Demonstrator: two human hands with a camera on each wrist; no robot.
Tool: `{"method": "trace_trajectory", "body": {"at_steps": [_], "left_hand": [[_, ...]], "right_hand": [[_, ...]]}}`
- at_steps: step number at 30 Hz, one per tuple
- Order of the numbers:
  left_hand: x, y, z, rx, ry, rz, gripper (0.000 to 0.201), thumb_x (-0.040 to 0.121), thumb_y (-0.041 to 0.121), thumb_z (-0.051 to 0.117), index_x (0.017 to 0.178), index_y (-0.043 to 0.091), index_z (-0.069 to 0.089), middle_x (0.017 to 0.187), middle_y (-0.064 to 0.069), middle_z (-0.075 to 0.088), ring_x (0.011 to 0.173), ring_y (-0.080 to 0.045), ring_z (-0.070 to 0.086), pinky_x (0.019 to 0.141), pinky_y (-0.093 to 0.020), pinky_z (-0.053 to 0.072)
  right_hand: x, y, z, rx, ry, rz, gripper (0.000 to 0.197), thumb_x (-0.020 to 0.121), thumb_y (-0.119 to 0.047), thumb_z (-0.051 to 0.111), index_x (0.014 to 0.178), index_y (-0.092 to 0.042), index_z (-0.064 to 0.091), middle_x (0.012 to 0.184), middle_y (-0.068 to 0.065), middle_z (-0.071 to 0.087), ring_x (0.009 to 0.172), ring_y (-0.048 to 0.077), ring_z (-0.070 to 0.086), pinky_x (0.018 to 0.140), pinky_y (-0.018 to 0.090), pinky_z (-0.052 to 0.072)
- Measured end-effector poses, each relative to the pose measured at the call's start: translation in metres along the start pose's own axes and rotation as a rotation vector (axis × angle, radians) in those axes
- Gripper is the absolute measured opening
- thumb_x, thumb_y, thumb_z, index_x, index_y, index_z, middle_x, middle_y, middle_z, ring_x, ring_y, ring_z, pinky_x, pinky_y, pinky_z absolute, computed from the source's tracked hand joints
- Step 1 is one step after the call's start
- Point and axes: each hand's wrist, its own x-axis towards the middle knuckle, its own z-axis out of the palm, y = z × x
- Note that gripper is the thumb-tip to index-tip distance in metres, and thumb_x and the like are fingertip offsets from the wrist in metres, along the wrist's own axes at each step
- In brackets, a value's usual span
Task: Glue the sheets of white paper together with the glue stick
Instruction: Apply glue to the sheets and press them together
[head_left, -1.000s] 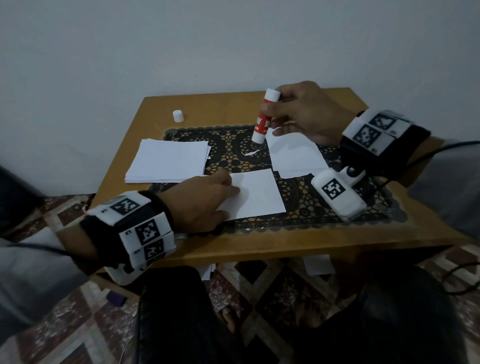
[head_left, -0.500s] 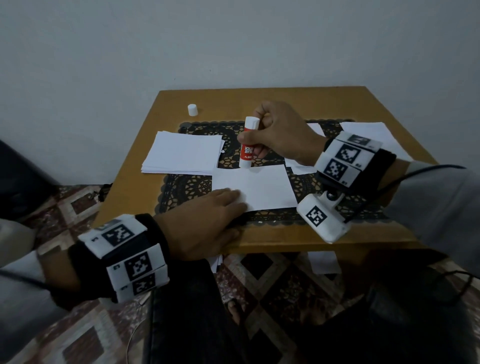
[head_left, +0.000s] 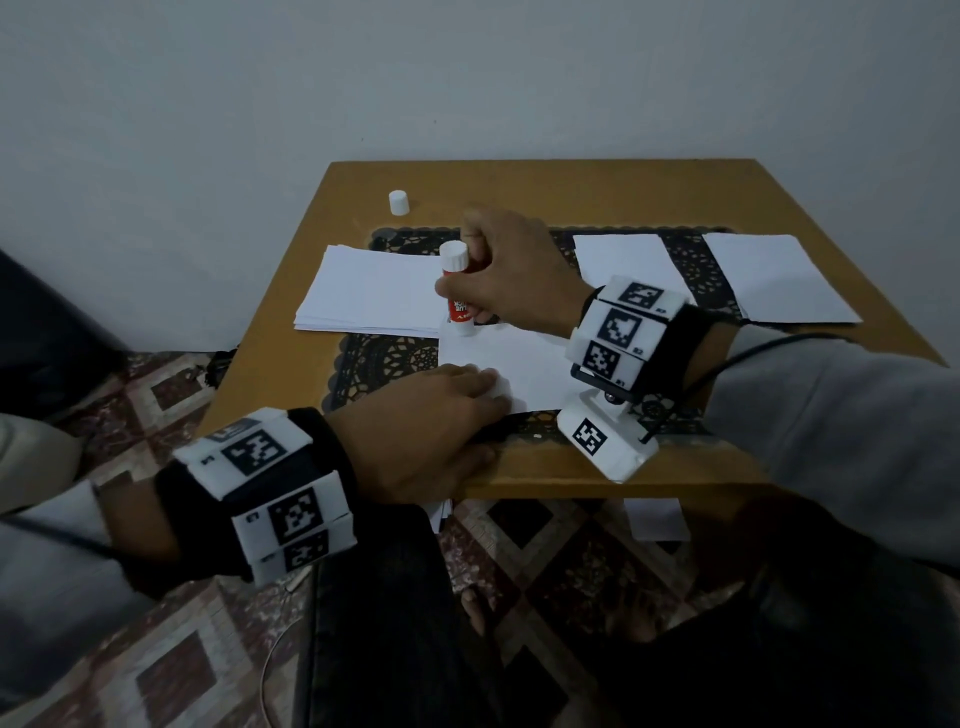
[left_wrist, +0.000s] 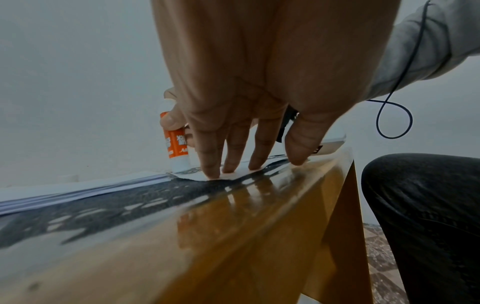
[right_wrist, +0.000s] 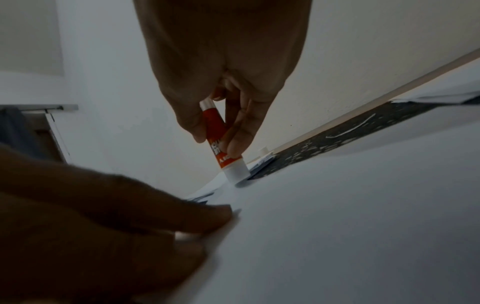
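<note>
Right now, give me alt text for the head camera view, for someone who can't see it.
A right hand holds a red and white glue stick upright, tip on a white sheet that the left hand presses flat on a wooden table. A paper stack and small white cap lie behind.

The tabletop (left_wrist: 233, 236) is wood with a glossy, reflecting finish, under a black lace mat (head_left: 384, 358). The sheets (head_left: 519, 358) are smooth matt white paper. The glue stick (right_wrist: 226, 148) and cap (head_left: 398, 202) look like smooth plastic.
</note>
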Motion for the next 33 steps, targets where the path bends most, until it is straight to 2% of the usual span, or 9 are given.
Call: {"method": "trace_trajectory", "body": {"at_steps": [4, 7, 9, 12, 15, 18, 22, 25, 33], "left_hand": [[0.001, 0.000, -0.001, -0.002, -0.025, -0.016, 0.061, 0.087, 0.046, 0.028, 0.138, 0.017, 0.045, 0.139, -0.009, 0.044, 0.125, -0.026, 0.044, 0.105, -0.039, 0.036], [0.003, -0.002, -0.004, -0.017, -0.010, -0.018, 0.056, 0.086, 0.044, 0.033, 0.130, 0.017, 0.053, 0.132, -0.010, 0.049, 0.118, -0.027, 0.048, 0.100, -0.041, 0.040], [0.005, -0.005, -0.004, -0.040, -0.004, -0.027, 0.054, 0.085, 0.045, 0.035, 0.129, 0.019, 0.054, 0.134, -0.010, 0.048, 0.118, -0.028, 0.047, 0.101, -0.041, 0.039], [0.008, -0.008, 0.000, -0.059, -0.002, -0.036, 0.048, 0.090, 0.046, 0.042, 0.133, 0.025, 0.045, 0.137, -0.010, 0.041, 0.123, -0.028, 0.042, 0.104, -0.040, 0.038], [0.010, -0.010, -0.001, -0.056, -0.018, -0.046, 0.042, 0.094, 0.042, 0.048, 0.133, 0.029, 0.042, 0.140, -0.008, 0.036, 0.121, -0.027, 0.045, 0.100, -0.037, 0.040], [0.011, -0.009, -0.005, -0.026, -0.022, -0.040, 0.042, 0.095, 0.043, 0.047, 0.134, 0.030, 0.041, 0.141, -0.008, 0.036, 0.116, -0.026, 0.049, 0.097, -0.036, 0.042], [0.012, -0.008, -0.005, 0.012, -0.029, -0.042, 0.042, 0.095, 0.044, 0.045, 0.134, 0.030, 0.040, 0.139, -0.008, 0.036, 0.111, -0.025, 0.051, 0.094, -0.036, 0.043], [0.012, -0.007, -0.005, 0.014, -0.014, -0.031, 0.041, 0.095, 0.044, 0.045, 0.133, 0.029, 0.040, 0.136, -0.006, 0.038, 0.107, -0.024, 0.051, 0.091, -0.033, 0.042], [0.023, -0.008, -0.009, 0.143, -0.021, -0.077, 0.053, 0.097, 0.049, 0.036, 0.144, 0.027, 0.030, 0.132, -0.004, 0.039, 0.108, -0.026, 0.046, 0.094, -0.042, 0.043]], "right_hand": [[-0.001, 0.005, 0.003, -0.005, -0.015, -0.023, 0.047, 0.071, -0.018, 0.076, 0.063, -0.023, 0.029, 0.063, -0.004, 0.049, 0.060, 0.017, 0.050, 0.057, 0.033, 0.042], [-0.003, 0.007, 0.002, 0.006, -0.029, -0.021, 0.046, 0.071, -0.017, 0.075, 0.061, -0.020, 0.030, 0.067, 0.014, 0.059, 0.067, 0.028, 0.065, 0.058, 0.044, 0.050], [-0.004, 0.006, -0.001, 0.002, -0.064, -0.018, 0.043, 0.071, -0.017, 0.074, 0.061, -0.016, 0.032, 0.073, 0.023, 0.062, 0.070, 0.036, 0.067, 0.056, 0.049, 0.052], [0.000, 0.004, -0.001, -0.063, -0.083, -0.033, 0.044, 0.072, -0.019, 0.071, 0.058, -0.017, 0.030, 0.062, 0.017, 0.055, 0.057, 0.025, 0.062, 0.051, 0.040, 0.046], [0.004, 0.006, 0.000, -0.121, -0.075, -0.063, 0.045, 0.072, -0.021, 0.070, 0.054, -0.019, 0.028, 0.052, -0.002, 0.040, 0.046, 0.010, 0.038, 0.048, 0.027, 0.035], [0.004, 0.008, -0.001, -0.126, -0.091, -0.069, 0.042, 0.073, -0.021, 0.069, 0.053, -0.018, 0.032, 0.053, 0.000, 0.045, 0.046, 0.010, 0.041, 0.046, 0.024, 0.036], [0.003, 0.010, -0.008, -0.135, -0.105, -0.046, 0.042, 0.075, -0.019, 0.068, 0.054, -0.017, 0.032, 0.050, -0.004, 0.046, 0.039, 0.005, 0.044, 0.037, 0.011, 0.030], [-0.001, 0.015, -0.016, -0.060, -0.111, 0.010, 0.034, 0.076, -0.023, 0.067, 0.061, -0.011, 0.040, 0.058, 0.006, 0.060, 0.046, 0.012, 0.064, 0.038, 0.023, 0.047], [-0.016, 0.032, -0.043, -0.077, -0.079, 0.058, 0.034, 0.079, -0.017, 0.068, 0.058, -0.015, 0.042, 0.063, 0.009, 0.067, 0.052, 0.019, 0.069, 0.042, 0.034, 0.054]]}}
